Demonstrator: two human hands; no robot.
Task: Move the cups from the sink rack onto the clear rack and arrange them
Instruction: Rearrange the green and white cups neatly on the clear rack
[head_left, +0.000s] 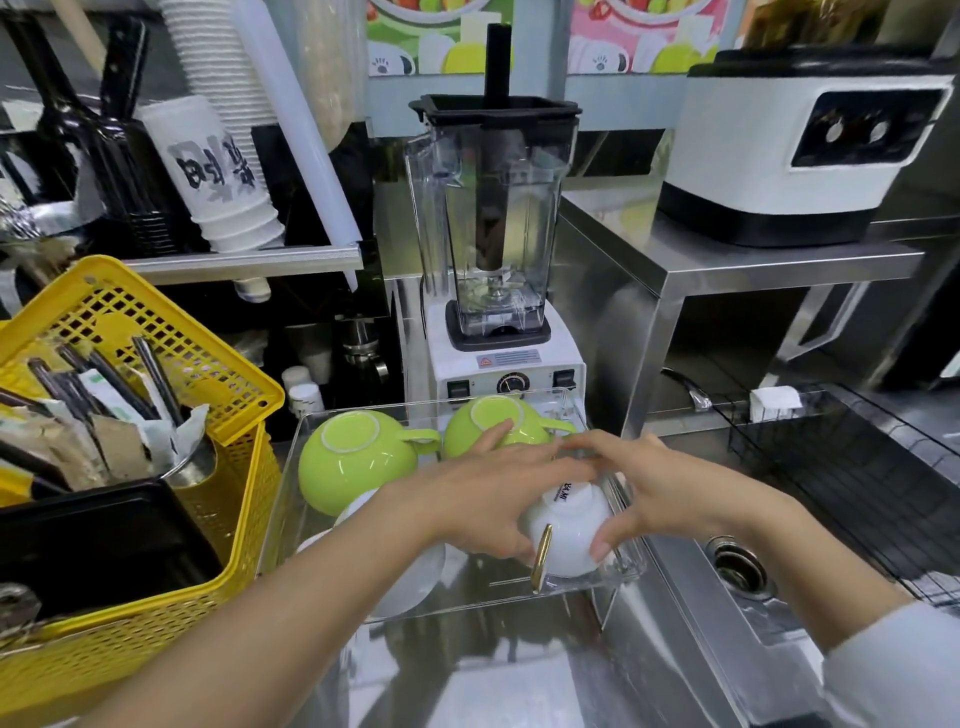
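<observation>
- Two bare hands close round an upturned white cup (566, 525) with a gold handle (541, 558) at the near right corner of the clear rack (291, 467); the left hand (493, 493) cups its left flank, thumb beside the handle, and the right hand (675, 493) presses its right flank, thumb low on the wall.
- Two green cups sit rim-down at the back of the same rack, the left green cup (353, 462) clear of the hands, the right green cup (498, 423) just beyond the left fingertips.
- Another white cup (410, 571) lies partly hidden under the left forearm.
- Risk one, as judged: glazed, possibly wet china may slip from a side squeeze and strike the rack's hard edge or the steel counter (519, 675).
- Risk two: the white cup stands close to the rack's right wall, beside the sink (737, 571); a nudge outward may tip it over.
- Risk three: extended left fingers may knock the right green cup into its neighbour.
- Risk four: the forearm may drag the hidden white cup.
- The black wire sink rack (857, 467) appears empty in view, suggesting arranging is the remaining work.
</observation>
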